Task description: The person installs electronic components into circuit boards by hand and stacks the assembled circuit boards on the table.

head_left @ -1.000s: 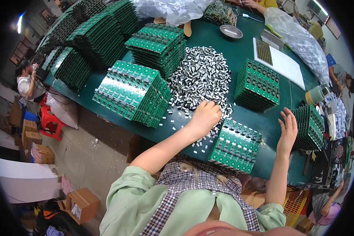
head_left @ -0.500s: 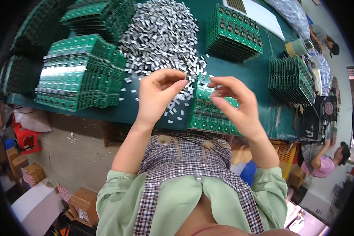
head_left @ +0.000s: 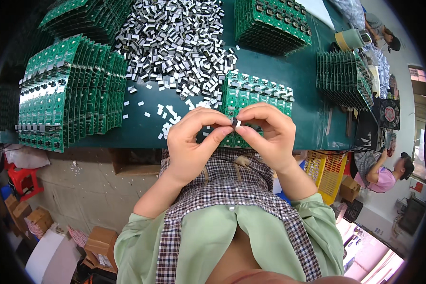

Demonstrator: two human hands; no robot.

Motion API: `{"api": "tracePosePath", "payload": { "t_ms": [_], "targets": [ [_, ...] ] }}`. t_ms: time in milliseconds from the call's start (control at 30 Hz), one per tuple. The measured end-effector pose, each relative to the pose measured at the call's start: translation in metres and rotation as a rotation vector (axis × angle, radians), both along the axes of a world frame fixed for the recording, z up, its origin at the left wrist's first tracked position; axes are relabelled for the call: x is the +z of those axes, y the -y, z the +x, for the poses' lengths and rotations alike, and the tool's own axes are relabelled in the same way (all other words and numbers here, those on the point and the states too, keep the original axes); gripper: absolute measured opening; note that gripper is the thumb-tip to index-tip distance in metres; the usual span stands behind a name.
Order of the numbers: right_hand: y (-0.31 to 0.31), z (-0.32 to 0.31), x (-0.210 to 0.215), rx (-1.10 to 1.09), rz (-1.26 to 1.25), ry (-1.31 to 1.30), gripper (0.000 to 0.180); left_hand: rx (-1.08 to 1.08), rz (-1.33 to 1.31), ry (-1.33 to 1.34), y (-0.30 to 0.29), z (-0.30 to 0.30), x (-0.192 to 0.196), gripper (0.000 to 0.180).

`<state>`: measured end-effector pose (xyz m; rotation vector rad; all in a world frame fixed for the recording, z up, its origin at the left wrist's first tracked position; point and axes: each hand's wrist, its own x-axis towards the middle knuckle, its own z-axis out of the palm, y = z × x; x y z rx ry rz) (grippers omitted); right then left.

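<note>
A small black-and-white component [head_left: 235, 123] was pinched between the fingertips of the left hand [head_left: 194, 142] and right hand [head_left: 266, 135], above the green circuit board [head_left: 255, 92]. Most of it was hidden by fingers; its axis could not be made out

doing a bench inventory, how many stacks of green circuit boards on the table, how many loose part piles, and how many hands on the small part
Stacks of green circuit boards: 5 in view, namely the big left stack, top-left stack, top-middle stack, right stack and front stack
Pile of small components: 1
Hands pinching one small component: 2, left hand and right hand
Total: 8
</note>
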<state>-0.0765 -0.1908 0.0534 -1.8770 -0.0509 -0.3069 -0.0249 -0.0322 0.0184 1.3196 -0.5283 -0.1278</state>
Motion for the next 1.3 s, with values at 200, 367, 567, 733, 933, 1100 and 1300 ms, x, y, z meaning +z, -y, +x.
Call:
{"api": "tracePosePath", "payload": {
  "t_ms": [200,367,567,733,933,1100,1300],
  "targets": [
    [0.000,-0.002,-0.002,0.119,0.254,-0.154,0.017,0.006,0.050,0.026,-0.002,-0.001,-0.002,0.011],
    [0.008,-0.003,0.001,0.227,0.019,-0.101,0.018,-0.048,0.138,0.145,-0.009,-0.009,0.001,0.011],
    [0.003,-0.011,-0.002,0.389,0.127,-0.208,0.024,-0.231,0.051,-0.018,-0.020,-0.021,-0.007,0.011],
    [-0.007,-0.023,0.003,0.119,-0.162,0.018,0.022,-0.136,0.020,-0.048,-0.017,-0.022,-0.007,0.015],
    [-0.006,-0.019,0.003,0.018,-0.276,0.012,0.022,-0.074,0.141,0.011,-0.015,-0.014,-0.003,0.018],
    [-0.005,-0.013,0.003,0.048,-0.332,0.059,0.021,0.016,0.165,0.048,-0.013,-0.012,-0.007,0.016],
    [0.013,0.021,0.004,-0.161,-0.457,0.032,0.018,0.284,0.554,0.375,-0.020,0.015,-0.020,0.021]
  ]
}}
